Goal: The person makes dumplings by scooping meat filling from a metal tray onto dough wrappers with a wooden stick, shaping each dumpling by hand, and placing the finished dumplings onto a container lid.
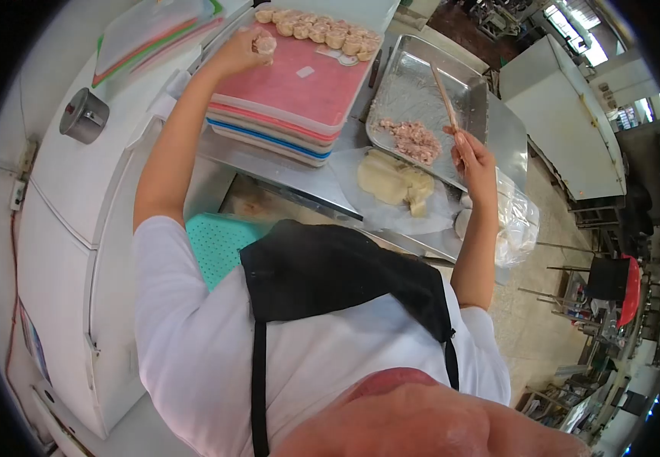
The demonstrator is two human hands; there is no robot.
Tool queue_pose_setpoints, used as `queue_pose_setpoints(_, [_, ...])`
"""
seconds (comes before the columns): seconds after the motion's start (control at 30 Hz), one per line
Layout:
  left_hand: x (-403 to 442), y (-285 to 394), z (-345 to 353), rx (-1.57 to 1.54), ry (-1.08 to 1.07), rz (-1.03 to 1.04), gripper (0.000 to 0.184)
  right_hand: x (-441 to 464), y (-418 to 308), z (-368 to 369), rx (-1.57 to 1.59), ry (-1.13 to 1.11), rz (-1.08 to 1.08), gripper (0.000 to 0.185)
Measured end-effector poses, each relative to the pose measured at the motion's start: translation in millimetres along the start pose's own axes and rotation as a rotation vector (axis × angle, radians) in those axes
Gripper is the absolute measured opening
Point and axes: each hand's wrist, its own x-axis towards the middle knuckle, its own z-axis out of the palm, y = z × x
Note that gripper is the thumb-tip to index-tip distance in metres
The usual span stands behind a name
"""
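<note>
My left hand (240,53) is closed round a filled dumpling (266,46) above the pink tray (288,87), at its far left corner. Rows of similar dumplings (318,30) line the far edge of that tray. My right hand (473,158) grips a thin wooden stick (444,93), held tilted over the right side of a metal pan (421,72). Ground meat filling (413,141) lies heaped at the near end of this pan. Between pan and body, pale dough wrappers (391,179) rest on a plastic sheet (353,171).
The pink tray tops a stack of coloured trays (269,141). A white appliance (55,206) at left bears a metal pot (84,116) and several coloured lids (147,42). A clear plastic bag (516,225) sits by my right forearm. A green perforated basket (219,244) is below the counter.
</note>
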Motion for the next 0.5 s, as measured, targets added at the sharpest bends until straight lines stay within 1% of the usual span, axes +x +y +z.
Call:
queue_pose_setpoints(0.03, [7.8,-8.6,-4.6,0.036,0.001,-0.003,0.048,-4.7,6.0,3.5,-0.012,0.027,0.02,0.031])
queue_pose_setpoints(0.13, [33.5,-19.9,-14.2,0.229,0.163,0.038,0.051,-20.5,10.2,8.5,-0.034,0.109,0.068,0.033])
queue_pose_setpoints(0.23, [60.7,-32.3,-7.7,0.193,0.247,-0.013,0.064,-39.1,3.4,5.9,-0.014,0.19,0.102,0.032])
queue_pose_setpoints(0.33, [99.4,-62.6,12.6,0.391,0.217,-0.031,0.07,-55.0,0.5,-3.0,0.002,0.277,0.147,0.03])
queue_pose_setpoints(0.37, [110.1,-71.3,19.2,0.386,0.205,0.003,0.07,-60.0,0.0,-6.8,0.001,0.297,0.158,0.03])
queue_pose_setpoints(0.43, [118.1,-67.6,26.6,0.377,0.179,0.065,0.07,-68.1,0.2,-11.1,-0.009,0.343,0.161,0.031])
queue_pose_setpoints(0.47, [120.8,-67.8,26.2,0.356,0.079,0.045,0.071,-69.4,-0.3,-14.0,-0.02,0.34,0.177,0.031])
queue_pose_setpoints(0.5, [110.1,-46.6,12.1,0.338,-0.02,0.025,0.072,-70.8,-1.3,-17.9,-0.029,0.338,0.193,0.031])
